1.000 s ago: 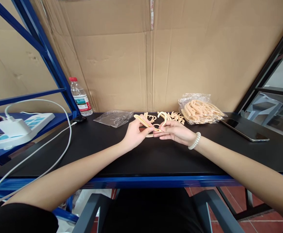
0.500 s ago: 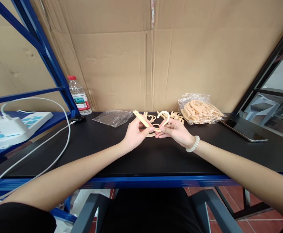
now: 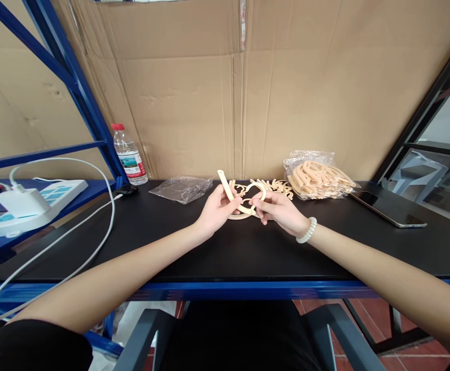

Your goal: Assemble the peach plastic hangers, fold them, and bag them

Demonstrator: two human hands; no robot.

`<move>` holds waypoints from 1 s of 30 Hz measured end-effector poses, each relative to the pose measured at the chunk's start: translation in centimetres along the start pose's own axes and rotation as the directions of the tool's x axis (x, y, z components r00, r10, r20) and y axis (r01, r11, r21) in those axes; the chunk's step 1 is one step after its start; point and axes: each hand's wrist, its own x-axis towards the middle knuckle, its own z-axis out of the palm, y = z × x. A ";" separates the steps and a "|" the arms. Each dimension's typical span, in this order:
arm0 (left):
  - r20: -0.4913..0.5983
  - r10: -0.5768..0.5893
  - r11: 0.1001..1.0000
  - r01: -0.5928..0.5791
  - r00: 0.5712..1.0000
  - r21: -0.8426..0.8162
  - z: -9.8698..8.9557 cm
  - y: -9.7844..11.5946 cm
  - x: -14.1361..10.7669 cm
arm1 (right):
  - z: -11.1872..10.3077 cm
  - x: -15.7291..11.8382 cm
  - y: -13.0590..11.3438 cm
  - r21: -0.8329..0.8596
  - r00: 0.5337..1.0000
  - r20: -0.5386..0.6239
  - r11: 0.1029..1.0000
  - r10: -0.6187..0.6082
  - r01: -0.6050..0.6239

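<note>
Landmark: the black table [image 3: 217, 257].

Beyond its left end: one white charger [image 3: 21, 203], plugged into one white power strip [image 3: 56, 206].

Far left corner of the table: one bottle [image 3: 129, 157], red cap on; fill level cannot be told.

Far side of the table, left of middle: one clear bag [image 3: 182, 189], lying flat, no pieces seen inside.

Over the middle of the table: left hand [image 3: 217, 208], gripping one pale bent bar [image 3: 225, 184] between thumb and fingers; right hand [image 3: 281, 210], pinching one pale hook [image 3: 262, 188]. Bar and hook meet between the hands; whether locked together cannot be told. On the table just below them: one pale curved piece [image 3: 238, 217], partly hidden, finish uncertain.

Far side of the table, right of middle: loose pale pieces [image 3: 286, 190], spread out, apparently not yet worked; then one packed bag [image 3: 321, 178], clear plastic, full of similar parts, seemingly untouched stock. By appearance, one joint is in progress, with most of the supply left.

Right end of the table: one phone [image 3: 389, 207], lying flat.
</note>
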 end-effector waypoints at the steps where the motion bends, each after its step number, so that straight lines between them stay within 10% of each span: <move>1: 0.038 -0.027 1.000 0.028 0.999 -0.011 0.1 0.0 -0.1 | 0.0 0.0 0.0 0.002 1.000 0.011 1.000 0.003 -0.003; 10: 0.113 -0.132 0.990 0.136 0.985 -0.036 0.5 0.5 -0.5 | -1.5 1.1 -0.2 0.016 0.999 -0.001 0.999 -0.050 0.050; 13: 0.070 -0.170 0.981 0.176 0.983 -0.088 0.3 0.6 -0.3 | -4.2 2.9 0.0 -0.252 0.974 -0.088 0.951 -0.207 0.179; 16: 0.052 -0.191 0.975 0.195 0.980 -0.107 0.2 0.4 -0.2 | -6.9 4.6 0.7 -0.795 0.924 0.026 0.553 -0.381 0.250; 20: 0.025 -0.196 0.974 0.198 0.980 -0.112 0.1 0.2 0.0 | -8.4 5.8 2.2 -0.952 0.922 0.269 0.067 -0.279 0.298; 30: 0.008 -0.194 0.979 0.194 0.981 -0.065 0.1 0.4 -0.1 | -8.0 6.4 3.8 -0.949 0.928 0.310 -0.002 -0.209 0.316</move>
